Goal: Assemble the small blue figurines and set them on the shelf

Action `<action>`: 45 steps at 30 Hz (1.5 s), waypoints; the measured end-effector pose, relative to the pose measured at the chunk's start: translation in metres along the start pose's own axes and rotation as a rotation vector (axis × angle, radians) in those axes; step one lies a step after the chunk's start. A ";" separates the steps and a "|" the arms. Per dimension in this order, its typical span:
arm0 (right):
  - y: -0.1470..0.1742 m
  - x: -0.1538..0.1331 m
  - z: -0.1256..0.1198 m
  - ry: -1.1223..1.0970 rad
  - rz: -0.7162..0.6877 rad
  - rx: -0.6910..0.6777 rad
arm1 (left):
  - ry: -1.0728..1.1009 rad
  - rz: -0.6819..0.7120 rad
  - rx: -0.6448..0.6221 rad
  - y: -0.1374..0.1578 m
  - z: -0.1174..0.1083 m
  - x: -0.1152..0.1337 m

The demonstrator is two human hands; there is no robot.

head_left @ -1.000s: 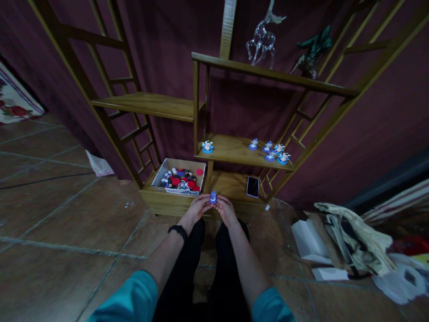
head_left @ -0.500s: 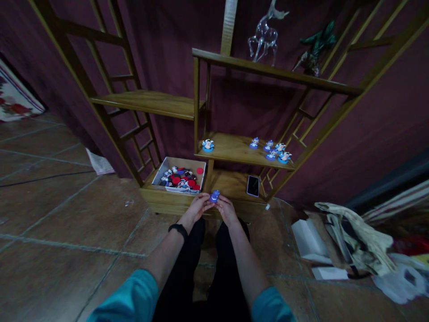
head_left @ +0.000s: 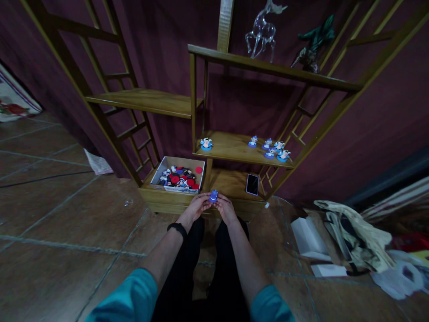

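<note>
Between my fingertips is a small purple figurine [head_left: 213, 196], held in front of the low wooden shelf. My left hand [head_left: 197, 206] pinches it from the left, and my right hand [head_left: 225, 208] grips its right side. Just beyond my left hand stands a cardboard box [head_left: 160, 173] filled with jumbled figurines and red discs. Several finished-looking blue and purple figurines [head_left: 268, 143] are grouped at the right of the middle shelf [head_left: 228, 144]. One blue-based figurine [head_left: 206, 144] stands apart at that shelf's left end.
A phone [head_left: 252, 184] lies on the bottom shelf [head_left: 228, 181], to the right. Above stand a clear deer ornament [head_left: 263, 33] and a green sculpture [head_left: 315, 42]. White boxes [head_left: 310, 239], a beige cloth bag [head_left: 355, 232] and a plastic bag [head_left: 398, 279] lie on the floor at right.
The purple figurine has turned slightly between my fingers and looks more upright. Both hands stay in nearly the same place; the view has shifted a little.
</note>
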State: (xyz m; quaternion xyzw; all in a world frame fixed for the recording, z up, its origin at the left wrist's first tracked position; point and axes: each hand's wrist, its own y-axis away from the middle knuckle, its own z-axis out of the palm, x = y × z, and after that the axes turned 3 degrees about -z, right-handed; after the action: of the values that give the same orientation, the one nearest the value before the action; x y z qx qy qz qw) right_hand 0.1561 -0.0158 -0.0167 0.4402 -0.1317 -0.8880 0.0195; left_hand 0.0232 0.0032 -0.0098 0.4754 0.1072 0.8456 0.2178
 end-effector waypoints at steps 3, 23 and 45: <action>0.000 0.000 0.001 -0.016 -0.009 0.015 | 0.015 0.008 0.017 0.000 0.000 0.000; -0.002 0.005 -0.002 0.015 -0.010 -0.025 | 0.077 0.088 0.073 -0.001 0.001 -0.003; 0.004 0.000 0.001 0.049 -0.004 -0.039 | 0.085 0.086 0.001 0.005 0.002 -0.001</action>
State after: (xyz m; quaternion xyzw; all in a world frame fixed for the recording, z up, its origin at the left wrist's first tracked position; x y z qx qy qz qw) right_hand 0.1552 -0.0195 -0.0149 0.4618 -0.1131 -0.8793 0.0293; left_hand 0.0243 -0.0019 -0.0074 0.4431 0.0961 0.8737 0.1764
